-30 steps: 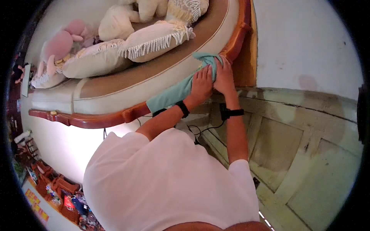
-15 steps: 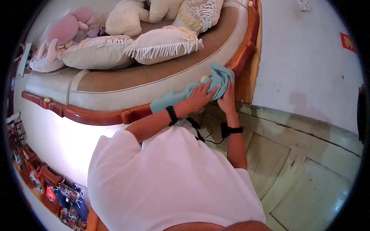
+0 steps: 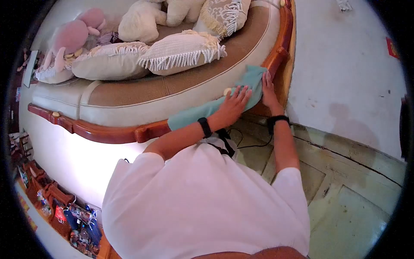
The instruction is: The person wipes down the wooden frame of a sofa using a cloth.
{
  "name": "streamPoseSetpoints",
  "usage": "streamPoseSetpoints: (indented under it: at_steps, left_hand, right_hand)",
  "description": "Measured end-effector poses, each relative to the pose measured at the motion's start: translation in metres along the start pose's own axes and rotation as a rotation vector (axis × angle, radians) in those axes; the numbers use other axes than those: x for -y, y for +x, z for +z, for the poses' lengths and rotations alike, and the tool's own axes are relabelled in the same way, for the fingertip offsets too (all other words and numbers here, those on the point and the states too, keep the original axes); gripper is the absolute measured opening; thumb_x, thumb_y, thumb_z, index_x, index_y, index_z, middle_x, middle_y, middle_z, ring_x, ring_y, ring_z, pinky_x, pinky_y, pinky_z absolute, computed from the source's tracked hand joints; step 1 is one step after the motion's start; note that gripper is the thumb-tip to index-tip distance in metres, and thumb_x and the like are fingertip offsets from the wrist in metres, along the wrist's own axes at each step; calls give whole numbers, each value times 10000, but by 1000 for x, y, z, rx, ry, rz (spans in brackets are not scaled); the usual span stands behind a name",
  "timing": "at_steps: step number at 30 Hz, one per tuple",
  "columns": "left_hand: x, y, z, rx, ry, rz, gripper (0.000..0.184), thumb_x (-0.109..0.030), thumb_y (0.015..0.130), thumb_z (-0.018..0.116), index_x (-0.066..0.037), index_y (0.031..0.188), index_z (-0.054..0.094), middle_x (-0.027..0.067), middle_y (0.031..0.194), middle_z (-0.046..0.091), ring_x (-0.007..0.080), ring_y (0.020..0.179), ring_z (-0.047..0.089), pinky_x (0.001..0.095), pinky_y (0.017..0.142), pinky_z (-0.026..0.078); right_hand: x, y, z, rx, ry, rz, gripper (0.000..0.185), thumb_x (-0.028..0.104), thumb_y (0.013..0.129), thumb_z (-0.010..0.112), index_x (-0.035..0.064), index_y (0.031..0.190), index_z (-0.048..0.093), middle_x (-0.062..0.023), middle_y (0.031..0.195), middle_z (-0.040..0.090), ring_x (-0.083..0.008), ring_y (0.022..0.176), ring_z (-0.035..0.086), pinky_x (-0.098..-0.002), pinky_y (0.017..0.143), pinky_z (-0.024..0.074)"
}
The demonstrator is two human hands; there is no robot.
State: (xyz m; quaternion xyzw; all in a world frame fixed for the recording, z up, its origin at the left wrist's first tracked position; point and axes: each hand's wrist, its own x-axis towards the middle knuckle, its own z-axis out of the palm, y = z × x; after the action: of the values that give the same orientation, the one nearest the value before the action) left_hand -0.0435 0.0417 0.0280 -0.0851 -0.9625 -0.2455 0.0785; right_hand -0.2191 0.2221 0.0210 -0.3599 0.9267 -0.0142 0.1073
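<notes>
A teal cloth (image 3: 196,112) lies along the carved wooden trim at the sofa's curved edge, smoothed out and draped over the wood. My left hand (image 3: 234,104) rests flat on the cloth with its fingers apart. At the cloth's right end, my right hand (image 3: 269,91) presses against its edge, fingers stretched out along the trim. Both hands touch the cloth; neither is wrapped round it. A round gold stud (image 3: 227,91) shows just above my left fingers. Black bands circle both wrists.
The brown and cream sofa (image 3: 133,93) holds fringed cushions (image 3: 183,54), a pink plush toy (image 3: 71,36) and cream plush toys (image 3: 138,21). Reddish wooden trim (image 3: 103,131) runs along its edge. A pale wall (image 3: 336,64) and greenish panelled surface (image 3: 345,172) are at right.
The bunched right end of the cloth has been spread flatter along the trim. My right hand has moved right and up with its edge, and my left hand has shifted slightly right, opening its fingers.
</notes>
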Motion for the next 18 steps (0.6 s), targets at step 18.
streamPoseSetpoints:
  at_steps: [18]
  left_hand:
    - [-36, 67, 2, 122, 28, -37, 631, -188, 799, 665, -72, 1385, 461, 133, 1497, 375, 366, 1340, 405, 491, 1033, 413]
  right_hand:
    - [-135, 124, -6, 197, -344, 70, 730, -13, 918, 414, 114, 1560, 91, -93, 1638, 59, -264, 1503, 137, -462, 1191, 229]
